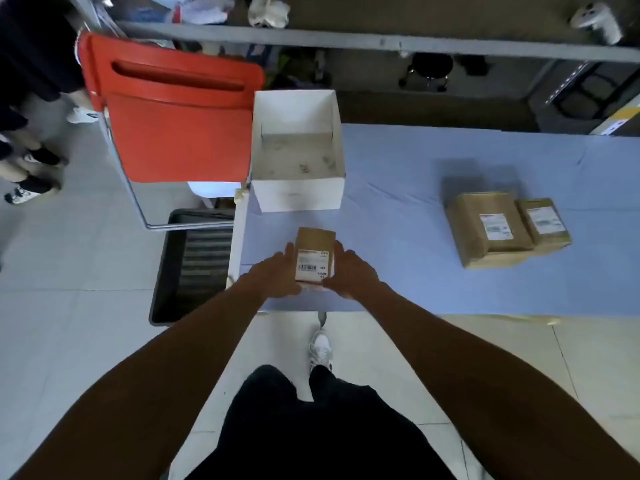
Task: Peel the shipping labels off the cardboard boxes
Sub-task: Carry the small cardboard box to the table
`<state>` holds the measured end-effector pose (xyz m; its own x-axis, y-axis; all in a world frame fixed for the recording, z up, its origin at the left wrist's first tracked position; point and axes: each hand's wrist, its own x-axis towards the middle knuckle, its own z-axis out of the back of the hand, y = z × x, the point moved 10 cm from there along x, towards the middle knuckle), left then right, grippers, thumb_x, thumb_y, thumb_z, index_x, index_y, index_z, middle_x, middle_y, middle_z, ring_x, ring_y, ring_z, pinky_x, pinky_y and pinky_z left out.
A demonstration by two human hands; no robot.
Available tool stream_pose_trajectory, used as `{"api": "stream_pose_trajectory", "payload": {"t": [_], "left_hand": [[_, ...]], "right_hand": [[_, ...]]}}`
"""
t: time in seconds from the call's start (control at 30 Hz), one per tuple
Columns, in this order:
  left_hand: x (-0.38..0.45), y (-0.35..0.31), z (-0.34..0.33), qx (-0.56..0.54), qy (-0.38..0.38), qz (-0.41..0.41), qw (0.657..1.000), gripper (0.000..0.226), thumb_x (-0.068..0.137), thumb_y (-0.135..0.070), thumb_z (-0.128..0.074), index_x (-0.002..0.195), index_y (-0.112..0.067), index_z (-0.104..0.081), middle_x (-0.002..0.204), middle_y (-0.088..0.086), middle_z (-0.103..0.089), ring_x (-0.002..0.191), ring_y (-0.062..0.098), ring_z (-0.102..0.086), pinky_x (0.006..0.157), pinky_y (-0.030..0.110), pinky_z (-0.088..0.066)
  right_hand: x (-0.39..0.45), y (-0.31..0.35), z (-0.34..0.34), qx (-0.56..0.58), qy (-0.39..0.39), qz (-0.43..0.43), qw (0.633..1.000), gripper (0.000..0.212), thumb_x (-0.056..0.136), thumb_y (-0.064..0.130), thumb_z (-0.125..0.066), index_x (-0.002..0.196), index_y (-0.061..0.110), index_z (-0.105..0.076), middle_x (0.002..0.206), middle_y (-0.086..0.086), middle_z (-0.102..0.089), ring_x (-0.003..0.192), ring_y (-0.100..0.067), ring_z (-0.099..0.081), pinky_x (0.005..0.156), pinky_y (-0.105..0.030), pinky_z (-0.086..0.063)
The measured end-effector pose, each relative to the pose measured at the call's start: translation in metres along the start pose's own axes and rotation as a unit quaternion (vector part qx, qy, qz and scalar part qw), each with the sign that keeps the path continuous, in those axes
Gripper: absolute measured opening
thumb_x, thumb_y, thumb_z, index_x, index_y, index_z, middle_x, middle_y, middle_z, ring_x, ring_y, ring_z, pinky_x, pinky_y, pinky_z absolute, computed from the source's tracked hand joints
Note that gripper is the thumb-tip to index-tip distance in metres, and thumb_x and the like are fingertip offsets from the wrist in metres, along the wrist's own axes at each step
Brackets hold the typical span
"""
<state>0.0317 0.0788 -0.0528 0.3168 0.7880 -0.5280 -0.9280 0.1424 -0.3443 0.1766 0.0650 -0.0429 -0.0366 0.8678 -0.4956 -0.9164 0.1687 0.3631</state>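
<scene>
You're clasping the small cardboard box at centre frame, left hand and right hand gripping its sides, steadying its shipping label for peeling.

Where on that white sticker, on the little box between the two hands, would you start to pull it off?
Probably at a corner of the shipping label, best the near right one by the right hand. The label lies flat on the upward face of the small box, so only its edges offer a lip to pick at. The left hand on the box's other side can steady it.
</scene>
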Motion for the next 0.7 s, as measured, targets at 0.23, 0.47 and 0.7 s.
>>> {"api": "stream_pose_trajectory", "payload": {"t": [0.23, 0.47, 0.7], "left_hand": [[0.021, 0.004, -0.018, -0.083, 0.02, 0.027, 0.996, 0.094, 0.077, -0.026, -0.079, 0.145, -0.006, -0.018, 0.123, 0.015, -0.059, 0.11, 0.031, -0.061, 0.086, 0.035, -0.048], [0.014, 0.019, -0.019, -0.181, -0.029, 0.103, 0.978, 0.078, 0.078, -0.028, -0.078, 0.134, -0.003, -0.028, 0.122, 0.016, -0.061, 0.109, 0.032, -0.062, 0.083, 0.035, -0.049], [-0.058, 0.086, 0.006, -0.304, -0.213, 0.199, 0.907, 0.096, 0.082, -0.023, -0.076, 0.15, -0.004, -0.011, 0.121, 0.017, -0.063, 0.101, 0.033, -0.066, 0.078, 0.036, -0.053]], "right_hand": [[0.018, 0.012, -0.016, -0.021, 0.059, 0.014, 0.998, 0.104, 0.076, 0.037, -0.077, 0.152, 0.019, -0.007, 0.128, -0.017, -0.044, 0.109, -0.035, -0.058, 0.085, -0.044, -0.051], [0.019, 0.038, -0.021, -0.048, 0.014, 0.072, 0.996, 0.094, 0.082, 0.028, -0.071, 0.154, 0.021, -0.011, 0.14, -0.022, -0.034, 0.118, -0.038, -0.047, 0.089, -0.045, -0.049], [0.024, 0.131, -0.041, -0.029, 0.037, 0.226, 0.973, 0.079, 0.089, 0.035, -0.061, 0.153, 0.017, -0.018, 0.149, -0.022, -0.027, 0.111, -0.038, -0.057, 0.091, -0.046, -0.051]]}}
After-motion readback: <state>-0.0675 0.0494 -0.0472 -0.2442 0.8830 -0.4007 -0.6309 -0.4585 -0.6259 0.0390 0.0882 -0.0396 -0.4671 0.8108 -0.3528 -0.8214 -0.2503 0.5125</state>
